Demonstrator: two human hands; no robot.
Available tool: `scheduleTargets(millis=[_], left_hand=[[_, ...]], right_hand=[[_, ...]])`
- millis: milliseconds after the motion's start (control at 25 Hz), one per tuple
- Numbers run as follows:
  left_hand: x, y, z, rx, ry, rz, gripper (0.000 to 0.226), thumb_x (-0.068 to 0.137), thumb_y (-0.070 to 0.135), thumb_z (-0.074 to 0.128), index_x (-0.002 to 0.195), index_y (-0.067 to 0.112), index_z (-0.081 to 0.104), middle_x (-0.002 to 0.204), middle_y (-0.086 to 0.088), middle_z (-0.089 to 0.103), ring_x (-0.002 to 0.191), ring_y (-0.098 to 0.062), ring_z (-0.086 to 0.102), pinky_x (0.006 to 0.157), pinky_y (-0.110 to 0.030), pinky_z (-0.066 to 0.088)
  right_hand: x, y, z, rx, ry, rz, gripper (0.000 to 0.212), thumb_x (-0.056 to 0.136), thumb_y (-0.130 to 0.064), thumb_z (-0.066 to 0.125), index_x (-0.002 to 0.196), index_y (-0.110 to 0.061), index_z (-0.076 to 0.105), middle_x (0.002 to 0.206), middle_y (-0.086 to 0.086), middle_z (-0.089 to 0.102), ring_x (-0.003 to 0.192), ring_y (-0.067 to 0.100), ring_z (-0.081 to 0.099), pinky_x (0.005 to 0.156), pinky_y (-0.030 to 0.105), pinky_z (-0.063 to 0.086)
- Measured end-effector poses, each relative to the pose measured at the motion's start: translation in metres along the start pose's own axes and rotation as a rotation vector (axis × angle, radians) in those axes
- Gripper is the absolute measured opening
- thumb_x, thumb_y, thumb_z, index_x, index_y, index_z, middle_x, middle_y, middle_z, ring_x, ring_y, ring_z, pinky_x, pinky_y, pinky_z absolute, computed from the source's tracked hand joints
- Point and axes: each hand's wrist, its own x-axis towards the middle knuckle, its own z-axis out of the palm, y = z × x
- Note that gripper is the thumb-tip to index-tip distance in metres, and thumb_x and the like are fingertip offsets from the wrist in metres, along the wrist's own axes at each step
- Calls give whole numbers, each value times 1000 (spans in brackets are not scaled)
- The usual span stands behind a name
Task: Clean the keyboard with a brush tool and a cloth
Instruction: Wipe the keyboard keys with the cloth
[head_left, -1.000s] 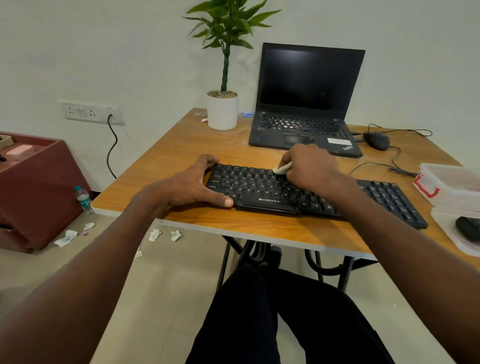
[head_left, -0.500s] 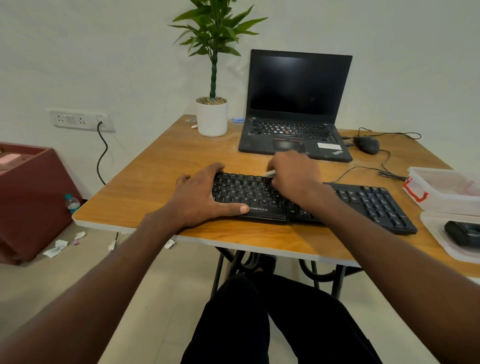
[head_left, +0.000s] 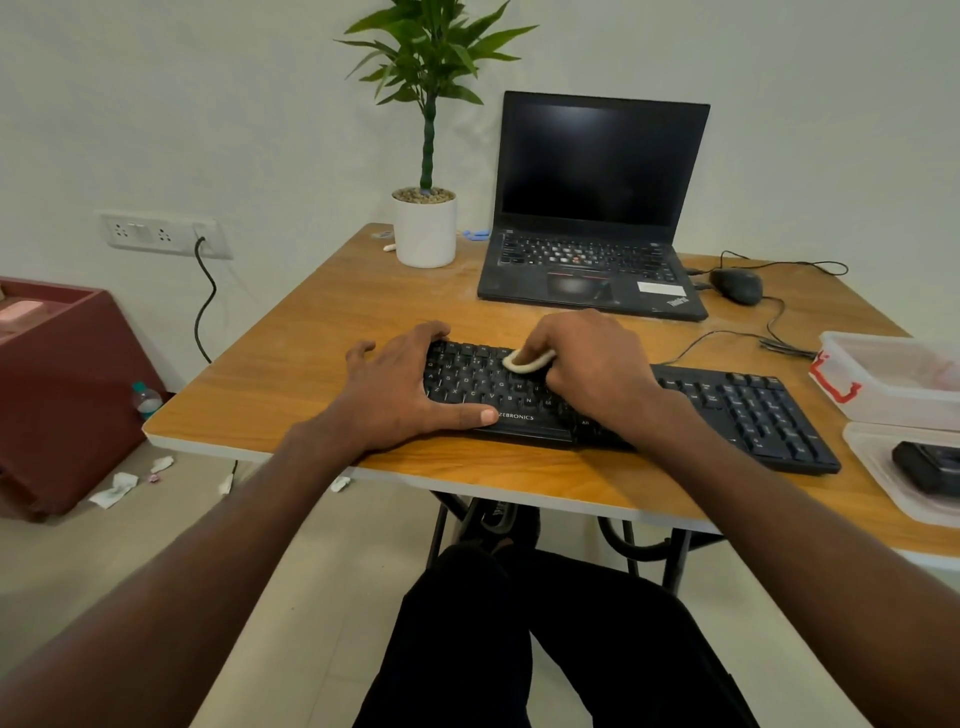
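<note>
A black keyboard (head_left: 737, 410) lies along the near edge of the wooden table (head_left: 332, 338). My left hand (head_left: 400, 389) rests flat on its left end, thumb along the front edge, fingers spread. My right hand (head_left: 592, 364) is closed on a small folded white cloth (head_left: 527, 360), pressing it onto the upper key rows near the keyboard's middle. Only the cloth's left end sticks out from under my fingers. No brush tool can be made out.
An open black laptop (head_left: 592, 270) stands behind the keyboard, a potted plant (head_left: 425, 228) to its left, a wired mouse (head_left: 736, 286) to its right. Clear plastic containers (head_left: 898, 379) sit at the right table edge. Paper scraps lie on the floor at left.
My right hand has slid the cloth left along the upper key rows, and more of the cloth now shows. My left hand has shifted a little further onto the keyboard's left end. The camera view shifted.
</note>
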Motion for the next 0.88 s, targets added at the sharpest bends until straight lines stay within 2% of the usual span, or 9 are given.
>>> scheduleTargets(millis=[80,240,360,440,600,720,800,880], left_hand=[[0,0,-1,0,-4,-3,133,44,113,41,153,37,29,152,8,50,141,-15,46,125,-56,9],[0,1,0,19,9,1,131,46,113,41,152,37,30,150,8,51,140,-15,47,125,-56,9],[0,-1,0,8,11,5,128,48,112,43,152,38,31,148,8,52,139,-16,46,125,-56,7],[0,-2,0,9,4,7,127,49,111,44,152,38,30,149,7,51,140,-16,46,126,-55,6],[-1,-1,2,15,7,8,126,50,111,43,152,39,30,149,8,51,140,-16,45,125,-55,6],[0,-2,1,19,15,10,122,52,110,45,150,40,31,147,9,52,138,-14,47,125,-53,7],[0,-2,1,13,16,11,120,53,109,47,150,40,31,145,11,52,137,-14,47,124,-53,6],[-1,-1,2,5,14,10,119,53,107,49,150,39,32,145,11,52,137,-14,47,125,-53,6]], right_hand=[[0,2,-2,-5,40,48,26,90,-15,73,105,-34,81,106,-7,74,97,19,66,77,40,59],[-4,-8,4,107,58,-108,30,85,-6,75,98,-32,81,107,-14,72,100,15,66,78,43,60],[-15,14,-1,22,74,-4,18,87,-11,77,88,-29,78,106,-13,71,102,14,60,77,36,53],[-20,27,-4,49,123,74,22,87,-6,75,84,-28,77,103,-13,71,99,13,61,72,30,46],[-21,9,5,57,177,-25,26,90,-7,70,98,-30,79,111,-14,68,96,12,48,67,27,38],[-29,6,15,54,194,-34,26,89,-5,70,96,-29,78,112,-16,66,93,11,42,59,24,29],[-35,9,21,62,268,40,32,87,-3,71,107,-28,76,115,-12,68,95,14,48,61,27,38],[-37,6,22,71,340,105,47,86,0,70,124,-27,70,120,-8,69,98,19,53,63,32,46]])
